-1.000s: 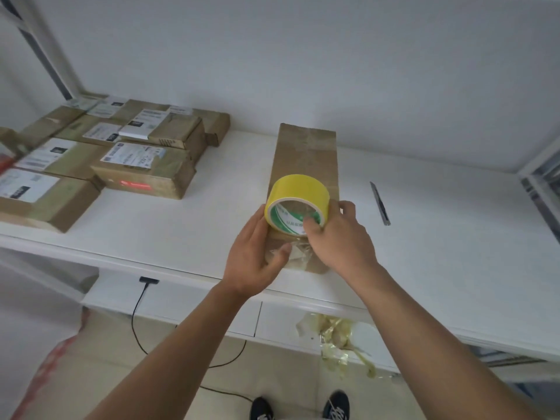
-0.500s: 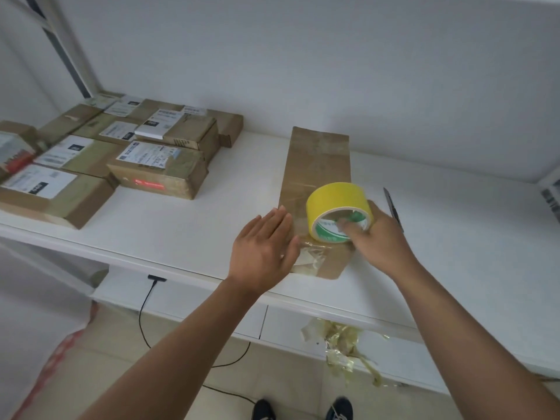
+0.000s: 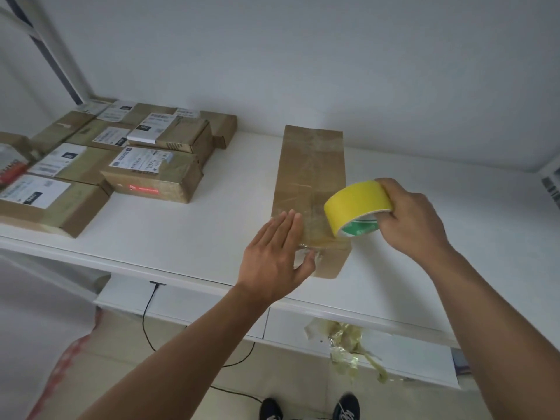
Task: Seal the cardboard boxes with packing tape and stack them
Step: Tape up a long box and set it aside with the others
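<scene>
A long flat cardboard box [image 3: 310, 177] lies lengthwise on the white table [image 3: 424, 237], its near end covered with clear tape. My left hand [image 3: 275, 256] lies flat with straight fingers on the box's near left corner, the thumb on the taped end. My right hand [image 3: 409, 222] grips a yellow roll of packing tape [image 3: 357, 207] just above the box's near right edge, fingers curled through its core. A strip of clear tape runs from the roll to the box end.
Several sealed cardboard boxes with white labels [image 3: 151, 174] are stacked at the table's left. Crumpled used tape [image 3: 348, 347] hangs from the drawer front below the table edge. A black cable [image 3: 148, 316] runs down to the floor. My shoes [image 3: 309, 407] show at the bottom.
My right hand has carried the roll to the right, off the middle of the box, now hiding the knife. My left hand released the roll and flattened onto the box's near end.
</scene>
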`<state>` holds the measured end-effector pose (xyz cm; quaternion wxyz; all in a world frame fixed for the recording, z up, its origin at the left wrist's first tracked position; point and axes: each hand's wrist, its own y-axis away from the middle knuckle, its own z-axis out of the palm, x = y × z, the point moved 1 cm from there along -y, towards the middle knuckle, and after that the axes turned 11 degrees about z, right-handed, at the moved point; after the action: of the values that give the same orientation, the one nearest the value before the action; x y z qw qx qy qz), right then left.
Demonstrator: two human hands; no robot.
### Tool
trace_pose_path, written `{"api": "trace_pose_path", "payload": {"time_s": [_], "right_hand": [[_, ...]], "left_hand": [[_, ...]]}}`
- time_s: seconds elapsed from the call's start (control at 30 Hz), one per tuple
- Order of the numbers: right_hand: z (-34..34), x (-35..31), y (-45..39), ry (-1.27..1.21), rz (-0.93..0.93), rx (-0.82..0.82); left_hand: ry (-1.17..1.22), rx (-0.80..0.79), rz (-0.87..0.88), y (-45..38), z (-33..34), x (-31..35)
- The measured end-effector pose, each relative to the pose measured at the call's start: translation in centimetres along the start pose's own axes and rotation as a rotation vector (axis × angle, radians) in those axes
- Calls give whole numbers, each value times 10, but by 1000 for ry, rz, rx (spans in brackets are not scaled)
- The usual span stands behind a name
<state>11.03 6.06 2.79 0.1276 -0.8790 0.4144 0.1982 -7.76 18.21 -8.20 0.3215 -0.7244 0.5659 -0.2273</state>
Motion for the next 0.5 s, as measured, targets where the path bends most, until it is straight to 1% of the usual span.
{"api": "trace_pose_path", "payload": {"time_s": [0.13, 0.3, 0.37, 0.43, 0.5], "right_hand": [[6, 0, 0, -185, 31, 9], [9, 4, 0, -189, 18, 68], [13, 9, -2, -226, 44, 86], [19, 10, -5, -356, 121, 41], [29, 11, -5, -504, 194, -77]], "left_hand": [[17, -43, -31, -1, 0, 4], [7, -80, -19, -1, -2, 3], [8, -96, -29, -2, -3, 6], [13, -129, -39, -5, -6, 7], [-2, -190, -33, -9, -10, 10]]}}
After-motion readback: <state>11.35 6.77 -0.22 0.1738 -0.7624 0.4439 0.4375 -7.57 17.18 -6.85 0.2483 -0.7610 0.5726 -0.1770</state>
